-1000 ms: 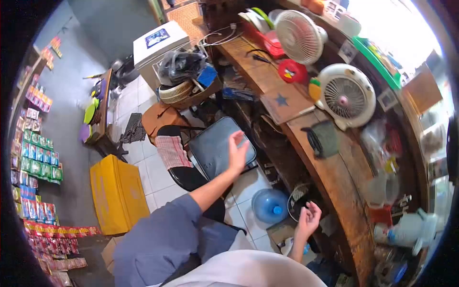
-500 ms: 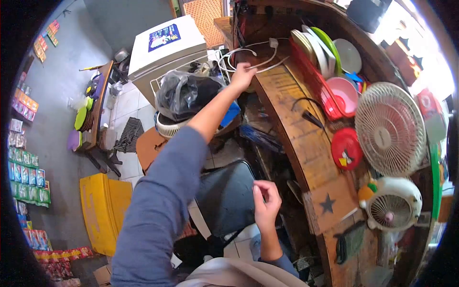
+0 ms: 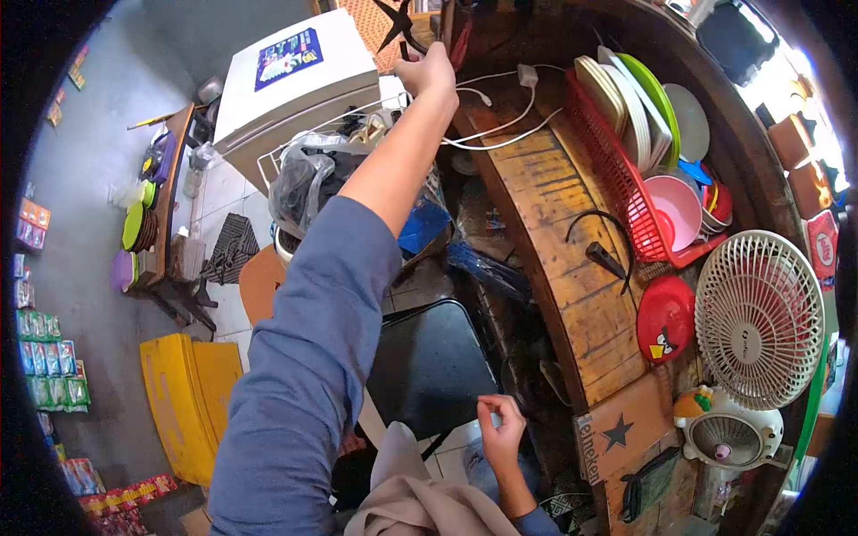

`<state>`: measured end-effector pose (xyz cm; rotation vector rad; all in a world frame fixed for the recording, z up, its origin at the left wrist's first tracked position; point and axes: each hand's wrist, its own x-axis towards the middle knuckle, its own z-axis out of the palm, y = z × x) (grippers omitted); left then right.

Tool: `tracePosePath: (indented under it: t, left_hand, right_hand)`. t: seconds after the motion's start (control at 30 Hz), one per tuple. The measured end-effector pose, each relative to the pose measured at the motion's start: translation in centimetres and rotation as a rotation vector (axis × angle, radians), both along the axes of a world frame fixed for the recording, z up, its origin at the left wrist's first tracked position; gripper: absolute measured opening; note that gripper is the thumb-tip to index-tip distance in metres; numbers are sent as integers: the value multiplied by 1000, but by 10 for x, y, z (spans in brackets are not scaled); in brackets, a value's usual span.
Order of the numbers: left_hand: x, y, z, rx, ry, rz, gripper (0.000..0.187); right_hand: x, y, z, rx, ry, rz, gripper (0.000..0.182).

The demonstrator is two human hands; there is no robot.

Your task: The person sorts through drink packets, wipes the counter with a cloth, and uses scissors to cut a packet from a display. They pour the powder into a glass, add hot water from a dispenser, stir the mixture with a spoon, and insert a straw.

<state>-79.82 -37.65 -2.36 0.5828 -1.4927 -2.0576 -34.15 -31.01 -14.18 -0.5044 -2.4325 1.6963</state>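
At the top of the head view, my left hand [image 3: 431, 75] is closed, with a black star-shaped, pronged thing [image 3: 395, 25] at its fingertips. What that black piece is I cannot tell. White cables [image 3: 500, 131] run across the wooden counter just right of the wrist. My right hand [image 3: 502, 431] is low in front of my body, fingers curled in and nothing visible in them. It hovers near the front edge of a black chair seat [image 3: 431, 362].
Along the wooden counter [image 3: 559, 228] stand a red dish rack [image 3: 626, 179], a red round fan-like piece [image 3: 666, 319], a white fan grille [image 3: 760, 317] and a small animal-shaped fan [image 3: 728, 438]. A white fridge [image 3: 299, 80], a plastic bag [image 3: 308, 183] and a yellow box [image 3: 183, 397] are to the left.
My left hand has moved up and left from the cables, and the black pronged piece now shows at its fingers. My right hand is lower in view, still curled.
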Motion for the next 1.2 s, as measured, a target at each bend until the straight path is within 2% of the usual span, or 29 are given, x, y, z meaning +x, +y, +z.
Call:
tracePosePath:
  t: [0.03,0.1,0.13,0.2,0.23,0.3,0.33,0.37,0.43,0.5,0.57,0.63,0.7,0.77,0.8,0.83,0.87,0.9,0.97,1.03,1.1,1.13,1.17,1.2]
  left_hand:
    - [11,-6,2,-30,33,-19,59]
    - [22,-19,-16,-108,260,14,50]
    - [53,-24,-11,-149,297,20,39]
    - [100,-42,-31,-172,248,-99,35]
    - [139,-47,-25,13,203,-240,32]
    - [183,-59,-56,20,212,-316,28]
    - [212,-62,-61,-18,200,-280,28]
    - [245,-64,-55,141,58,-324,20]
    - [299,-75,-65,171,87,-469,18]
    - [357,-84,-88,33,-33,-461,14]
    - [420,-92,-118,279,-37,-567,13]
    - [490,-101,-99,297,-152,-606,18]
    - [553,-114,-71,293,-383,-628,23]
    - [603,-120,-87,323,-168,-580,27]
    - [625,-124,-102,339,-159,-567,26]
    - [645,-131,-113,355,-151,-560,25]
    - [665,-140,-113,308,-121,-545,25]
    - [684,-148,-106,260,-100,-535,26]
    - [713,-162,-73,343,-125,-424,26]
    - [737,-174,-58,252,-92,-238,24]
    - [756,-193,-39,221,-23,-115,22]
    - [770,-205,-22,168,-97,-138,21]
    - [783,-215,-11,112,-172,-162,21]
    - [794,-224,-13,30,-140,-136,20]
  right_hand:
    - [-3,1,2,30,3,2,8]
    - [-8,-3,7,20,24,15,8]
    - [-10,-7,10,-22,52,-1,8]
    - [-9,-16,17,-75,85,-8,8]
    - [-9,-20,21,-80,103,-2,8]
    - [-7,-31,31,-91,151,18,8]
    - [-1,-34,31,-111,168,41,9]
    - [4,-38,31,-125,193,63,9]
    - [18,-45,31,-262,182,-20,15]
    - [35,-50,38,-381,190,-24,30]
    - [52,-62,63,-347,330,-25,34]
    - [75,-67,73,-341,402,117,36]
    - [105,-71,73,-460,334,344,33]
    - [129,-64,25,-319,313,482,26]
    - [144,-63,17,-327,195,499,26]
    - [155,-70,15,-340,212,561,26]
    - [170,-80,16,-70,386,538,29]
    - [184,-93,20,192,561,491,33]
    - [207,-119,34,220,604,526,35]
    - [223,-136,48,268,640,565,36]
    - [229,-159,57,348,636,719,34]
    - [233,-175,61,222,632,808,35]
    - [239,-190,67,-3,502,933,35]
    - [243,-205,79,-102,426,1038,36]
